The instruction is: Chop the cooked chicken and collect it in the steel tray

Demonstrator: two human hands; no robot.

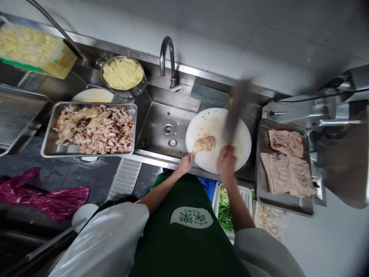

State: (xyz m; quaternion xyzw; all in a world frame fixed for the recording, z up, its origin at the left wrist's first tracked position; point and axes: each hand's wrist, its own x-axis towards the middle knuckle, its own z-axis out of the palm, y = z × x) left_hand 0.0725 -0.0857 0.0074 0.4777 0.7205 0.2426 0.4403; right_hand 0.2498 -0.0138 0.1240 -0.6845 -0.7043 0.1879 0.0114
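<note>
A round white cutting board (pixel 216 157) sits at the right side of the sink. On its left part lies a pale piece of poultry (pixel 204 143), with small scraps around it. My left hand (pixel 186 164) pinches the near end of that piece at the board's edge. In my right hand (pixel 226 161) is a cleaver (pixel 236 111), raised over the board's right part, its blade smeared by motion. The fingers of my right hand are wrapped round the handle, which they mostly hide.
To the left, a metal tray (pixel 44 148) holds chopped meat, with a pot (pixel 135 91) of pale slices behind it. A faucet (pixel 167 54) rises behind the sink (pixel 157 111). Right of the board, another tray (pixel 261 192) bears slabs of meat, beside a slicing machine (pixel 343 154).
</note>
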